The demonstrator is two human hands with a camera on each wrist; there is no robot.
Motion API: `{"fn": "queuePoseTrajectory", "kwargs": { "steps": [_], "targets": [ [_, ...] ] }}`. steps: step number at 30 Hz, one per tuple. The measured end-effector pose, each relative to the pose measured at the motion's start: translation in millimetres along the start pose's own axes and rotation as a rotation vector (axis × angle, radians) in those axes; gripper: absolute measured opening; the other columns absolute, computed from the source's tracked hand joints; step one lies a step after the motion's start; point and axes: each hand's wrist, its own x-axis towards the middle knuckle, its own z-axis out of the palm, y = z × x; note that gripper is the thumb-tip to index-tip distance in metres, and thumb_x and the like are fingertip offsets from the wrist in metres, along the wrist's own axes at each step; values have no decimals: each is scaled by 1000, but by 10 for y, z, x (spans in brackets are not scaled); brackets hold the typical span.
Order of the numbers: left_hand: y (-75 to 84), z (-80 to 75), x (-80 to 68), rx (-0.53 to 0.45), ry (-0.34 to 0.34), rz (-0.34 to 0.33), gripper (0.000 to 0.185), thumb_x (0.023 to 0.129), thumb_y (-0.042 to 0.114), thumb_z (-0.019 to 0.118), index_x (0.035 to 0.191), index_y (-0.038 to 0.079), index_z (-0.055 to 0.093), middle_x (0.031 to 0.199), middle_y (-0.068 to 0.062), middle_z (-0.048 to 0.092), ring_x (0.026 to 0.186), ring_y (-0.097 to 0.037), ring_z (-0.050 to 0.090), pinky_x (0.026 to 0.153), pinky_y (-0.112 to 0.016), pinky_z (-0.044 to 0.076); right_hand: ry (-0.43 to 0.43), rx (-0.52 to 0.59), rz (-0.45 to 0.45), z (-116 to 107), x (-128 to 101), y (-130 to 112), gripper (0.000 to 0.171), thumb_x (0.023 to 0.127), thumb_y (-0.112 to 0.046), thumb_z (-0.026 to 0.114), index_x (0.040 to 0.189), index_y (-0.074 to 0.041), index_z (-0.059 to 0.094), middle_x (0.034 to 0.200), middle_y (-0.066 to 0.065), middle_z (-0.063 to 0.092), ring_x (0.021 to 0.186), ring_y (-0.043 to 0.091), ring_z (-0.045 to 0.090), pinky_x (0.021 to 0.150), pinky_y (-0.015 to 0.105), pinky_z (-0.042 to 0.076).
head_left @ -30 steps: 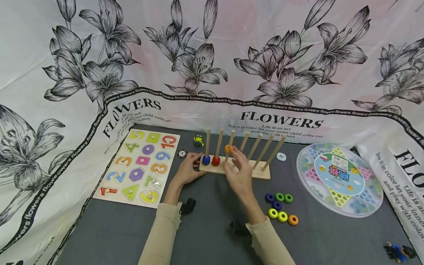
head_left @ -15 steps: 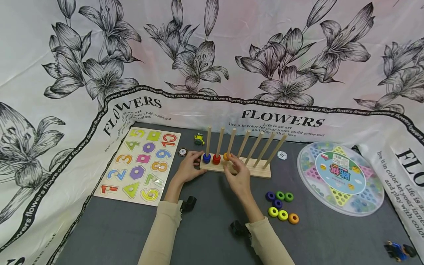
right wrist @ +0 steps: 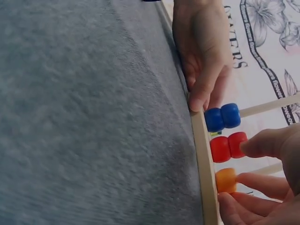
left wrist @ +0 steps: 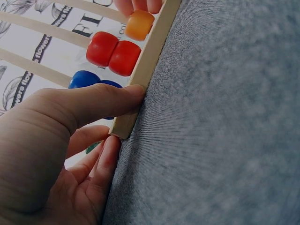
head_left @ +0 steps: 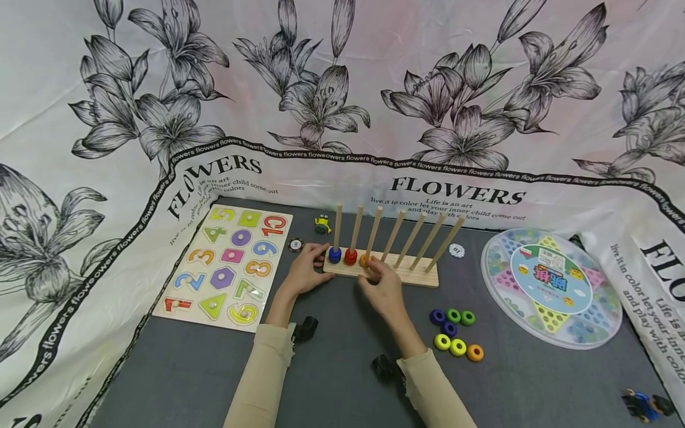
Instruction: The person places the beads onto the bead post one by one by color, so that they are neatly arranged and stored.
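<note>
**Fingers at the orange ring**

Fingers (right wrist: 253, 182) of the right hand (head_left: 382, 288) pinch the orange ring (head_left: 364, 260), low on the third peg. The left hand (head_left: 303, 272) grips the wooden rack (head_left: 412, 276) end. Loose rings (head_left: 455, 333) lie on the bench (head_left: 342, 380) nearby.

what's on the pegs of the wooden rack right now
On the wooden rack: two blue rings, two red rings, one orange ring half covered by the right hand. Other pegs bare.

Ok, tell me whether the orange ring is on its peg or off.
On. The orange ring sits at the foot of the third peg, on the base, with the right hand's fingers touching it.
</note>
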Motion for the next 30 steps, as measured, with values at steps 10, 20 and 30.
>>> {"fn": "queuePoseTrajectory", "kwargs": {
  "steps": [10,20,30],
  "targets": [
    [11,-6,1,3,-6,-4,74,79,7,83,145,2,48,132,-17,46,110,-29,59,94,-36,55,-50,56,24,-133,-32,-58,39,85,-2,71,122,9,64,129,25,58,109,41,63,90,48,56],
    [28,7,-2,-2,-22,3,74,80,9,82,145,1,47,132,-18,45,111,-29,58,94,-36,54,8,50,-24,-795,-297,80,30,89,-2,72,118,5,67,114,21,68,99,34,69,84,29,58],
    [19,10,-1,-4,-19,-6,75,80,7,82,146,1,47,134,-18,44,112,-30,58,96,-36,54,46,7,37,-1577,-652,154,29,94,-3,66,121,6,64,112,25,68,90,0,65,80,9,51]
  ]
}}
